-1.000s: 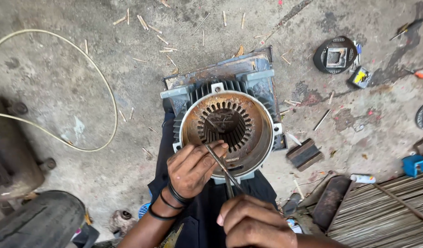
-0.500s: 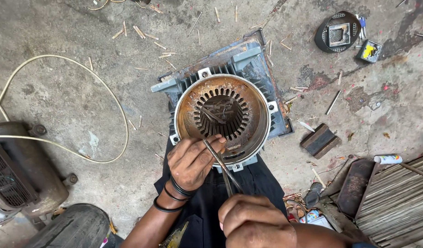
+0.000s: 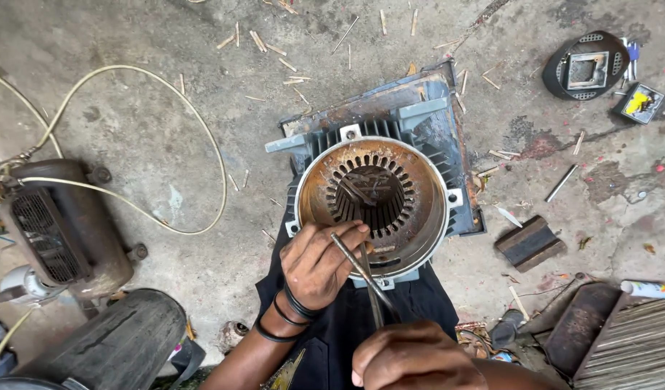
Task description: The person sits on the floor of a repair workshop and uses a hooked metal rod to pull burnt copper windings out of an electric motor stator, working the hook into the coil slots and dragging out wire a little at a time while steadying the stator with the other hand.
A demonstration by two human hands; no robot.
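Compressor [image 3: 65,231]: dark, rusty, well left of both grips, pale hose [image 3: 181,123] looped above.
Left hand [image 3: 316,263]: clenched on thin metal rod [image 3: 361,271], fingertips at stator rim.
Stator housing [image 3: 372,198]: rusty, slotted bore up, just above left grip, touching it.
Right hand [image 3: 412,357]: closed around rod's lower end, below and right of left grip.
Black block [image 3: 529,243]: on floor, well right.

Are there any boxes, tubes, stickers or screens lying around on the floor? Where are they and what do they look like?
Small box: top right on the floor, squarish, dark with a yellow patch.
Tube: right edge, lying on its side, white with a coloured end.
Round black cover: top right, beside the small box, with a pale square window; no screen shows.
No signs or stickers can be made out on the motor shell.
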